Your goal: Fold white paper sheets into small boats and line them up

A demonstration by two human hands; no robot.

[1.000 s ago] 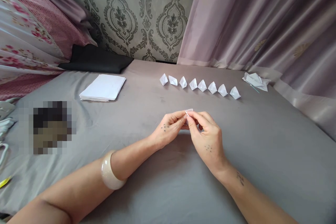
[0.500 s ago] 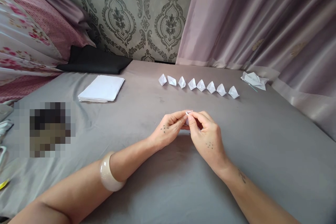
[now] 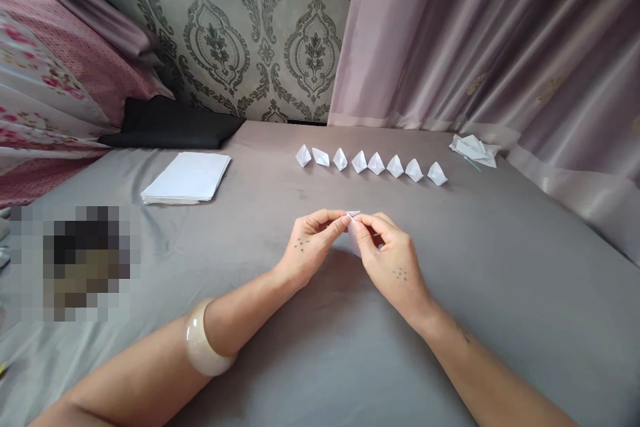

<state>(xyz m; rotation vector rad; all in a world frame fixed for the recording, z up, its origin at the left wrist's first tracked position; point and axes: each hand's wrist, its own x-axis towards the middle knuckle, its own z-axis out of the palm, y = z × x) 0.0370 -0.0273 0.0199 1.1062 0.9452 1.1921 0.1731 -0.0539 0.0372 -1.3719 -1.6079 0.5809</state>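
Between my two hands is a small folded piece of white paper (image 3: pixel 355 237), held just above the grey cloth. My left hand (image 3: pixel 311 243) pinches its upper left edge with thumb and forefinger. My right hand (image 3: pixel 391 254) pinches the same piece from the right, its thumb close to the left one. Much of the paper is hidden behind my fingers. Beyond my hands, a row of several folded white paper shapes (image 3: pixel 377 163) stands on the cloth.
A stack of white paper sheets (image 3: pixel 187 177) lies at the left. Loose paper pieces (image 3: pixel 474 149) and a thin greenish stick (image 3: pixel 472 163) are at the far right. Black cloth (image 3: pixel 175 124) rests at the back left. Curtains (image 3: pixel 430 33) hang behind the grey cloth (image 3: pixel 500 267).
The view has shifted slightly, so everything sits a little further left. My left hand has drawn slightly away from the right, and more of the folded paper shows below the fingers.
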